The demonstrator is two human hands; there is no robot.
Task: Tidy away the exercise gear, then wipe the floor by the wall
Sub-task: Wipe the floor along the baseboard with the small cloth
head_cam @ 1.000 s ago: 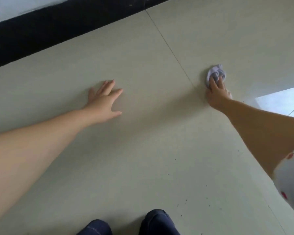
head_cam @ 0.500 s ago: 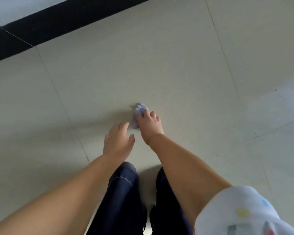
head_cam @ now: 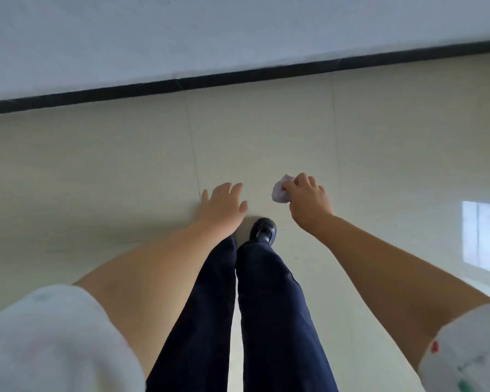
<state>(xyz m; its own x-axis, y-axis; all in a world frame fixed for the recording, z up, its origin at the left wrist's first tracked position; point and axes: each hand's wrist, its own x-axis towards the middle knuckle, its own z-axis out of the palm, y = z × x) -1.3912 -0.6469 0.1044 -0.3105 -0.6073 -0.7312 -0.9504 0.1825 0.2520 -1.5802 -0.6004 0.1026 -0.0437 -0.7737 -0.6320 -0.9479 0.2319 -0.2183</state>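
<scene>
The right hand [head_cam: 309,202] has its fingers curled round a small white wipe [head_cam: 280,192], bunched up, at about 1 o'clock from the black shoe [head_cam: 263,231]. The left hand [head_cam: 224,206] is spread flat and holds nothing, at about 11 o'clock from the shoe. Both hands look like they are up off the tile floor [head_cam: 111,171]. The black strip [head_cam: 238,77] along the wall [head_cam: 210,32] is at 12 o'clock. No exercise gear shows. To wipe well, I think the wipe should go flat on the floor, press down, and slide in rows right up to the black strip.
</scene>
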